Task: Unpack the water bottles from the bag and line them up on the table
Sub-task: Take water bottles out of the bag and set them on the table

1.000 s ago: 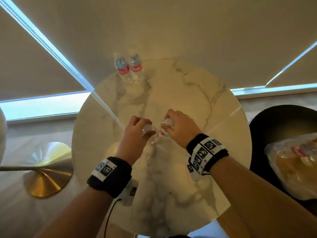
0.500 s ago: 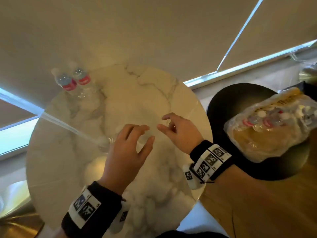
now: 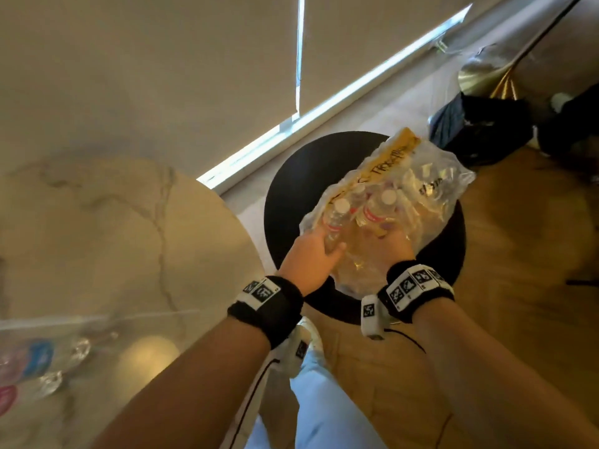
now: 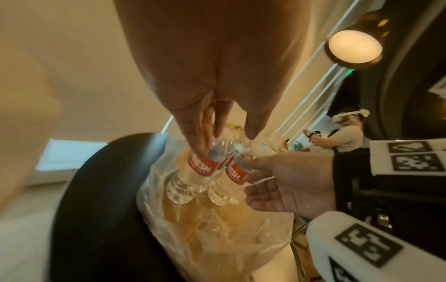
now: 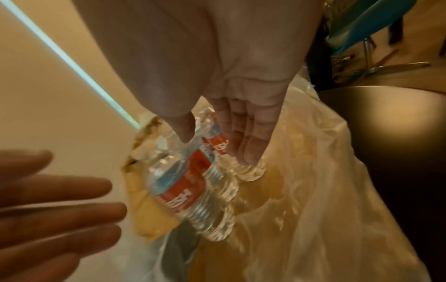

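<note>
Clear plastic water bottles (image 3: 35, 361) with red and blue labels, blurred, at the near left edge of the round cream marble table (image 3: 113, 238). Further right, left hand (image 3: 309, 260) spread, fingers straight, thumb apart, bracketing one white-capped red-labelled bottle (image 3: 337, 218) lying in the crinkled clear plastic bag (image 3: 437, 189); firm grip or not, impossible to tell. Right hand (image 3: 397, 247) likewise loose and wide, thumb against the label of the neighbouring bottle (image 3: 377, 210), bag resting on the round black stool (image 3: 311, 170) beside the table.
</note>
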Demonstrator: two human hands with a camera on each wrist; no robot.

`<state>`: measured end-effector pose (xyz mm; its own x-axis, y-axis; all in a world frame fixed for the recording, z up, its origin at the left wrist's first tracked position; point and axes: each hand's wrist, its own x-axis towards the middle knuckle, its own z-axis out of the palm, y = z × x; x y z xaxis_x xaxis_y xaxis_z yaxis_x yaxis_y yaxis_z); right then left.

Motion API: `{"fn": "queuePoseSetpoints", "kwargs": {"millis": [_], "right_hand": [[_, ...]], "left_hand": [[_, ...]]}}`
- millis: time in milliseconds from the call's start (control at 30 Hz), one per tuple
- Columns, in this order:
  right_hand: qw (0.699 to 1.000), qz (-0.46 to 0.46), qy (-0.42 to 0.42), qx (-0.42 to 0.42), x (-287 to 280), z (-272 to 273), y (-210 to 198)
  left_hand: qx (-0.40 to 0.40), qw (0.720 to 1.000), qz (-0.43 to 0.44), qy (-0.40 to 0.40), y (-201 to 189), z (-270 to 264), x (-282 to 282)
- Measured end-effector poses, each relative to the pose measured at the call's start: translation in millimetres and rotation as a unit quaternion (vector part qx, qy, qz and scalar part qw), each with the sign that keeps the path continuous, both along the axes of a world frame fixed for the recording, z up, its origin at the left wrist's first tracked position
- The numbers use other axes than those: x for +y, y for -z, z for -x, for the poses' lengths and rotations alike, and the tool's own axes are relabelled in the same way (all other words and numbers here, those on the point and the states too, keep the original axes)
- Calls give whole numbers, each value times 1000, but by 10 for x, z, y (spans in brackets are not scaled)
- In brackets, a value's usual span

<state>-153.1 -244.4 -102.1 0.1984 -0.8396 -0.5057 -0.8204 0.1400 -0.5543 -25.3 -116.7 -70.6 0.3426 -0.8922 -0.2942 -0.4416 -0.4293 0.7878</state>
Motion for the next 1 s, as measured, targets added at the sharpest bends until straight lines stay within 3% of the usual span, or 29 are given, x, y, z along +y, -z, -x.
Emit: {"fn": "queuePoseSetpoints", "kwargs": {"millis": [133, 300, 400, 500, 600, 700, 867, 1000], "right_hand": [[999, 8, 49, -3, -366, -91, 196], [997, 32, 67, -13, -486, -205, 265], [997, 70, 38, -1, -459, -206, 234], [994, 107, -24, 9, -353, -166, 81], [976, 185, -117, 0, -115, -125, -260], [970, 176, -167, -13, 226, -124, -626], [939, 192, -283, -47, 1112, -405, -1140], [917, 131, -369, -79, 1993, -907, -1188]], "left_hand": [[15, 995, -38, -86, 442, 111, -512], [3, 978, -17, -210, 531, 183, -811], [-6, 977, -4, -212, 613, 141, -884], [-39, 987, 0, -157, 504, 118, -787], [-15, 993, 8, -115, 251, 98, -460], [6, 993, 35, -112, -88, 39, 79], [19, 975, 76, -207, -656, -245, 1251], [0, 954, 53, -296, -761, -618, 2352]]}}
